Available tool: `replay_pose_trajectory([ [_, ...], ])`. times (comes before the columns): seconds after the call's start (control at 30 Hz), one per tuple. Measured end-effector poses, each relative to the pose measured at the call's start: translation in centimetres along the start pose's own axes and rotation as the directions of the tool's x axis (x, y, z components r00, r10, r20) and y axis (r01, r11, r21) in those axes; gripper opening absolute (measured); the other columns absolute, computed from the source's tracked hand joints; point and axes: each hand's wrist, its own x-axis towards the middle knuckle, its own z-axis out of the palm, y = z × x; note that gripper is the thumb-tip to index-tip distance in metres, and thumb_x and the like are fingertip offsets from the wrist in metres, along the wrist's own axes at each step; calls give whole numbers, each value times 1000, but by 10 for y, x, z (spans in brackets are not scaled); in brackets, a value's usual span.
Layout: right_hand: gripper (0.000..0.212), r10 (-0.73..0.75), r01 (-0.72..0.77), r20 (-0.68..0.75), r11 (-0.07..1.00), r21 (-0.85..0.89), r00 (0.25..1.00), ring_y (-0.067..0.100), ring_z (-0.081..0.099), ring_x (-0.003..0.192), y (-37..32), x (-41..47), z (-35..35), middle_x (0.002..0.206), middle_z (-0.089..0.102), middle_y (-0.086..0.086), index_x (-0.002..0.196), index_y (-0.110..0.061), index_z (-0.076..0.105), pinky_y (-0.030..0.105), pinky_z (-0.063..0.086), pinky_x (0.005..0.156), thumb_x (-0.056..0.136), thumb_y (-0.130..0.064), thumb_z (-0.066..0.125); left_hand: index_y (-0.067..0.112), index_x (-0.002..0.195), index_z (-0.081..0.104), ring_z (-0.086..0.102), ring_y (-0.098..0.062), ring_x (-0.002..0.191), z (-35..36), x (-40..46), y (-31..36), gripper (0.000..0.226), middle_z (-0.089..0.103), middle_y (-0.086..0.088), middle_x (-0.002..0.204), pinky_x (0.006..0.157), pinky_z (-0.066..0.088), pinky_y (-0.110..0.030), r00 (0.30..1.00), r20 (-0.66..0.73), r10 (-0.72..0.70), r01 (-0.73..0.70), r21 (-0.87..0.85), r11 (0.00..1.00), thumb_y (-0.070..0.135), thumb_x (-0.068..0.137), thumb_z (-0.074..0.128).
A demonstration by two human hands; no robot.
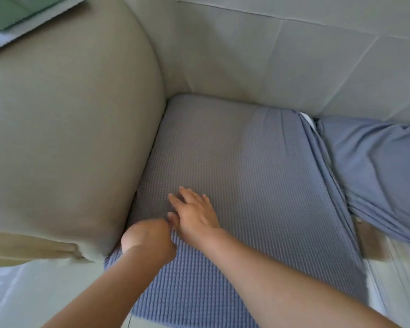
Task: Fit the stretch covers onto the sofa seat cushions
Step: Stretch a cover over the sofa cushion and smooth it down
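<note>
Head view, looking down into the sofa's left corner. Cushion 1 (pixel 234 176) sits in the seat against the armrest (pixel 69 138) and the backrest (pixel 282 62), wearing a blue waffle-knit cover (pixel 199 280); fabric is taut and flat across the top, with folds bunched along its right edge and back-right corner. A sliver of white shows at that back-right corner, where the cover looks not fully pulled over. Cushion 2 (pixel 376 166) lies just to the right, touching the first along the seam, under a smoother blue cover with loose wrinkles gathered toward its front-left. Right hand (pixel 194 214) rests palm-down on cover 1 near the front-left corner, fingers straight and slightly spread, pointing toward the armrest. Left hand (pixel 149 237) is at the front-left corner, right at the gap between cushion and armrest, fingers curled; it appears to be pinching the cover edge there, but the fingertips are hidden behind the knuckles and the frame is motion-blurred, so grip is not certain. The 2 hands touch near the right thumb. Pale tiled floor (pixel 45 292) below the armrest; a strip of bare sofa frame (pixel 369 242) shows in front between the cushions.
</note>
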Motion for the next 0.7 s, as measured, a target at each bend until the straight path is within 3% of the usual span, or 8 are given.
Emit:
replay_pose_trajectory([
  [0.1,55,233,-234,-31,972,-11,972,25,5,147,55,-20,-18,160,4,6,150,-26,21,55,9,115,99,-42,32,21,120,52,55,-22,115,-23,9,45,42,54,0,123,86,48,-34,984,-108,144,-151,-65,986,49,89,59],
  [0.17,55,404,-404,-14,915,4,915,24,0,147,98,-32,-30,161,-3,2,151,-29,16,60,10,113,100,-44,28,19,122,51,48,-23,121,-29,18,72,43,48,-1,128,92,48,-36,967,-128,221,-234,-103,967,46,89,60],
  [0.33,55,668,-669,37,742,42,743,24,-7,147,195,-84,-51,160,-9,-2,152,-32,5,63,16,111,101,-46,21,19,140,40,19,-25,145,-18,30,133,54,20,-4,156,108,38,-39,935,-59,349,-352,-56,934,39,93,58],
  [0.4,56,713,-713,46,693,107,700,26,1,147,224,-98,-64,161,-3,1,152,-27,9,59,23,111,101,-47,21,19,142,38,16,-24,146,-21,32,163,55,19,-4,157,109,36,-39,920,-50,388,-389,-28,921,38,93,57],
  [0.57,54,697,-677,-19,703,218,717,32,30,137,257,-99,-91,152,23,12,148,-16,26,44,37,106,101,-42,30,20,143,39,27,-24,141,-49,40,232,55,29,-3,151,107,37,-39,882,-62,467,-468,-5,884,39,93,56],
  [0.7,48,706,-659,-52,682,316,706,31,39,131,277,-99,-107,145,33,13,142,-10,36,41,40,102,100,-32,40,22,141,42,33,-25,138,-68,53,284,55,32,-3,149,102,42,-41,870,-54,491,-492,1,871,40,92,59],
])
